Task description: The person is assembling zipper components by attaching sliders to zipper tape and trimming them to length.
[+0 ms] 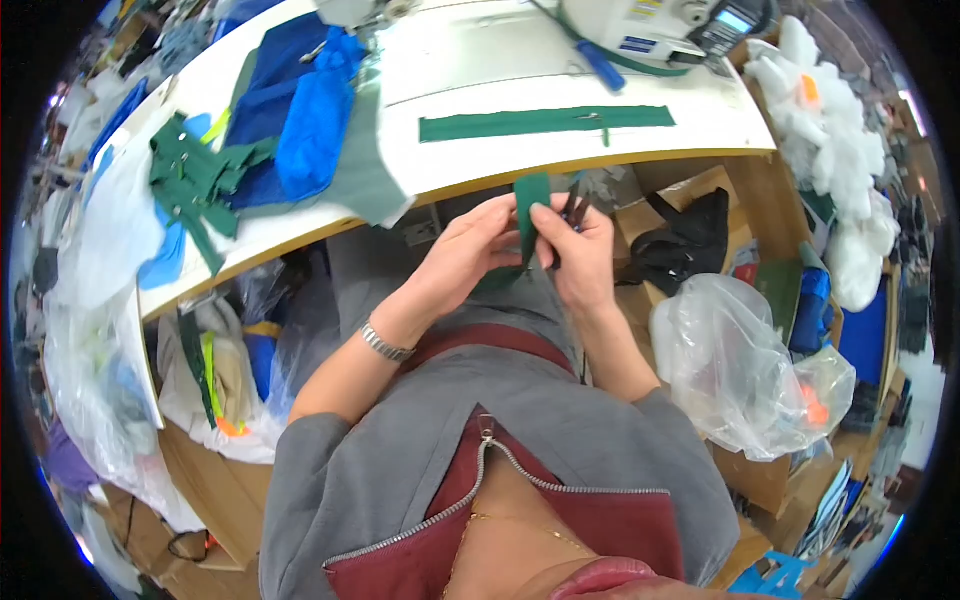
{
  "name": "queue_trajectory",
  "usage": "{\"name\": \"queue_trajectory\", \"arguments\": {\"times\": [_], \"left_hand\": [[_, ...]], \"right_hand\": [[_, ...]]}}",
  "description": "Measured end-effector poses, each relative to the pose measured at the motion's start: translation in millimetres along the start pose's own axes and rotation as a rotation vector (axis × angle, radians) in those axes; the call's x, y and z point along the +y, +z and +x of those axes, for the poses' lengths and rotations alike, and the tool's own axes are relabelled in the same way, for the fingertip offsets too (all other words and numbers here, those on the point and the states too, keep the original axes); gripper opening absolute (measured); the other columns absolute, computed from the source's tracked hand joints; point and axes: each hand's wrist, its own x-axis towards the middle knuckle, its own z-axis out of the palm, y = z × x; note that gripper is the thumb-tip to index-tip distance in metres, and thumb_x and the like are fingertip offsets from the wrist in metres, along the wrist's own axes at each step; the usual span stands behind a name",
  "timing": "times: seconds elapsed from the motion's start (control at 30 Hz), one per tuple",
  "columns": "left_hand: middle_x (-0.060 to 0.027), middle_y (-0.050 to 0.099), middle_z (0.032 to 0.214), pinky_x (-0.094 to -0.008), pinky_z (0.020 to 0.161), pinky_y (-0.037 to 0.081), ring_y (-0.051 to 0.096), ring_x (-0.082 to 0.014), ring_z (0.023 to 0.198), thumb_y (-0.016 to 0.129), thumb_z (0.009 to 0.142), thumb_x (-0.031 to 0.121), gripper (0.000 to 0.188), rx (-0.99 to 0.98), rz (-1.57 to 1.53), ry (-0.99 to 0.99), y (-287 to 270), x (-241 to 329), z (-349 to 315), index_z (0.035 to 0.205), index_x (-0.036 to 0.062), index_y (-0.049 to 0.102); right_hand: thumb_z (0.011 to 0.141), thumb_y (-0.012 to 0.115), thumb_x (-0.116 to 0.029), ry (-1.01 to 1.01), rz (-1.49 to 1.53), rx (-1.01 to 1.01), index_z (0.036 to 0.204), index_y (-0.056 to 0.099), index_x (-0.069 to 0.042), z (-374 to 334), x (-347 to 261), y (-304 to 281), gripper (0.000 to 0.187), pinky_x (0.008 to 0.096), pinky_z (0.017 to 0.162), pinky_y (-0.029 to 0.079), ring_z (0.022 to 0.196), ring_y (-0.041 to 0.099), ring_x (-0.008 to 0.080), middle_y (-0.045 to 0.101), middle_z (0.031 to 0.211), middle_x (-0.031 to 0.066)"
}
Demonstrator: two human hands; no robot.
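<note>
Just off the table's front edge, my left hand (478,243) is closed on a green fabric strip (531,200), its fingers bent behind it. My right hand (580,245) pinches the same strip between thumb and forefinger. In the right hand's fingers there is also a small dark tool (573,207), mostly hidden, whose kind I cannot make out. The strip stands up between both hands, and its lower part hangs toward my lap. On the table beyond the hands lies a long green zipper (545,122) with a metal slider.
A white sewing machine (640,30) stands at the back right, a blue-handled screwdriver (602,68) by it. Blue cloth (318,130) and green pieces (195,170) lie on the table's left. Below at right are a clear plastic bag (730,350) and a cardboard box (690,195).
</note>
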Motion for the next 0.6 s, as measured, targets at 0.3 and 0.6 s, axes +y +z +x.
{"name": "queue_trajectory", "arguments": {"times": [0.3,0.6], "left_hand": [[0.0018,0.057,0.080,-0.0181,0.065,0.041,0.050,-0.0039,0.072,0.062,0.081,0.013,0.017,0.109,0.365,0.098,-8.8,22.5,-20.2,0.093,0.0008,0.059],[0.0012,0.056,0.072,-0.0166,0.055,0.039,0.049,-0.0024,0.062,0.062,0.079,0.009,0.011,0.228,0.450,0.179,-20.8,15.5,-34.7,0.083,0.0009,0.057]], "right_hand": [[0.087,0.051,-0.017,-0.033,-0.209,-0.189,0.091,0.061,0.001,5.4,-12.6,5.7,0.022,0.0168,0.044,0.036,0.055,0.052,0.0069,0.063,0.077,0.0091],[0.083,0.059,-0.019,0.039,-0.115,-0.017,0.090,0.061,0.002,0.1,2.8,3.7,0.022,0.0179,0.040,0.033,0.048,0.049,0.0070,0.056,0.059,0.0040]]}}
